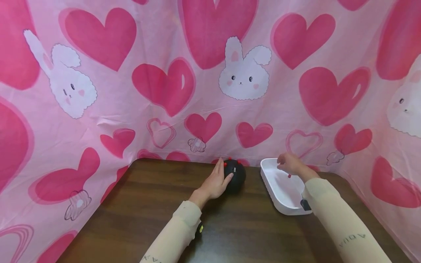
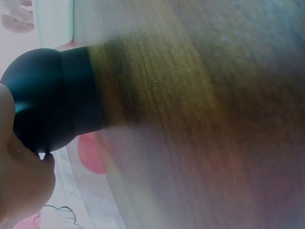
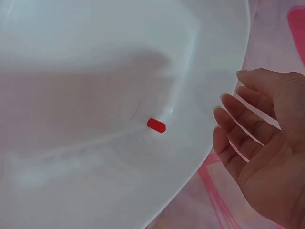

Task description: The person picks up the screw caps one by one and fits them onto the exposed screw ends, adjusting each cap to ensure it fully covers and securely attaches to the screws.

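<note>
A black ball (image 1: 237, 179) stands at the table's back edge. In the left wrist view the ball (image 2: 40, 100) has a short black cylindrical base (image 2: 82, 89). Several small red pegs (image 1: 230, 158) stick out of its upper part, and a small silvery piece (image 1: 235, 170) shows on its front. My left hand (image 1: 213, 182) holds the ball from the left, thumb across the front. Over the far part of a white tray (image 1: 283, 204) is my right hand (image 1: 289, 163), fingers loosely bent with nothing between them. A small red peg (image 3: 156, 125) is in the tray, below that hand.
The brown wooden table (image 1: 158, 212) ends against a pink cloth backdrop (image 1: 210, 98) with hearts and rabbits. The white tray stands right of the ball with a gap between them. Dark wrist devices (image 1: 305, 204) sit at both sleeves.
</note>
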The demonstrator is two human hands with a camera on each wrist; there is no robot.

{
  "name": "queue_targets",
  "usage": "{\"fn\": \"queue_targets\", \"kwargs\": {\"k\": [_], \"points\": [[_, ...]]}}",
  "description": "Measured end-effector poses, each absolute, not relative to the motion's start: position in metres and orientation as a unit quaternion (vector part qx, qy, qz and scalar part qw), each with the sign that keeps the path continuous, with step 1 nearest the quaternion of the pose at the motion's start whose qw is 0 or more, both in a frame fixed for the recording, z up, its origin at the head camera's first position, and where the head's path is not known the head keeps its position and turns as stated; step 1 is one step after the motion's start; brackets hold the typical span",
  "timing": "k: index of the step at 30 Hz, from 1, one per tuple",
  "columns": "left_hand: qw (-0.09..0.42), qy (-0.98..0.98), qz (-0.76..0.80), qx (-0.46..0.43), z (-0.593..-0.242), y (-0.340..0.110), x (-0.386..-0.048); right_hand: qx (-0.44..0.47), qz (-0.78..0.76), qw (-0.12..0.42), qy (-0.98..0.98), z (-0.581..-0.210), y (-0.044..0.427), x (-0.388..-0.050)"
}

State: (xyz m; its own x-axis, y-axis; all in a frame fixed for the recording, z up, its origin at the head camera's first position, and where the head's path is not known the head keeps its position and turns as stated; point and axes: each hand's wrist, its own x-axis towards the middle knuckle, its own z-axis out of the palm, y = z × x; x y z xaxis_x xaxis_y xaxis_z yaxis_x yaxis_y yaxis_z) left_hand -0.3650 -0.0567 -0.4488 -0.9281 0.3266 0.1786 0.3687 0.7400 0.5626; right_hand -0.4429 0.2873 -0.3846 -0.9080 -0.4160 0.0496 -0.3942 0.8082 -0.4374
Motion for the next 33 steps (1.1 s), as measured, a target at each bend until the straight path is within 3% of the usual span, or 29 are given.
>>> {"fn": "queue_targets", "kwargs": {"k": [14,33], "points": [[0.04,-0.932,-0.306,-0.189,-0.447,-0.056,-0.363,-0.178,-0.137,0.034,0.974,-0.393,0.297,-0.448],[0.034,-0.934,-0.305,-0.182,-0.449,-0.056,-0.362,-0.172,-0.104,0.12,0.972,-0.399,0.304,-0.447]]}}
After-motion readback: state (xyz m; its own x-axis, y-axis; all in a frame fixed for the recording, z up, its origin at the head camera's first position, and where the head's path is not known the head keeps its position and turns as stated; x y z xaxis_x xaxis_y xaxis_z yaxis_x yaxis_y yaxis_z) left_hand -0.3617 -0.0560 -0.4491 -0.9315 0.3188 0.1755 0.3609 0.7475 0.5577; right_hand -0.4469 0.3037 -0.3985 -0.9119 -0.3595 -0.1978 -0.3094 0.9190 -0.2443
